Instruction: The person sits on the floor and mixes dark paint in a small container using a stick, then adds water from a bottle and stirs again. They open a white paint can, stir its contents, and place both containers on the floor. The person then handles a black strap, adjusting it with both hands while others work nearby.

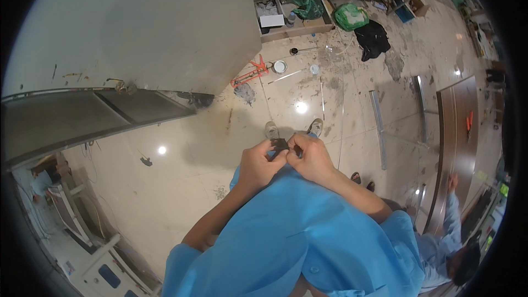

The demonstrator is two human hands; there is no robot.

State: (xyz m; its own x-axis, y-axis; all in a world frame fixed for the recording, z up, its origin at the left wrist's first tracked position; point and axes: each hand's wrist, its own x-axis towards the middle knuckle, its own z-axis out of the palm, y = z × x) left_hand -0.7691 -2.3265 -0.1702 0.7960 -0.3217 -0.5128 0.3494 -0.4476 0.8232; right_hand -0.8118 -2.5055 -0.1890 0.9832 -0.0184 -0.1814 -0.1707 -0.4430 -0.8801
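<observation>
Close in front of my blue shirt, both hands meet over a small dark, flat square piece; its kind I cannot make out. My left hand is closed, with its fingers and thumb pinching this piece from the left. My right hand is closed too, fingertips drawn together at the piece's right edge. What lies between the right fingertips is hidden. Below the hands my shoes stand on the tiled floor.
A large grey panel rises at the left. On the stained floor ahead lie an orange caulking gun, an open can and a black bag. Metal strips lie right. Another person touches a brown panel there.
</observation>
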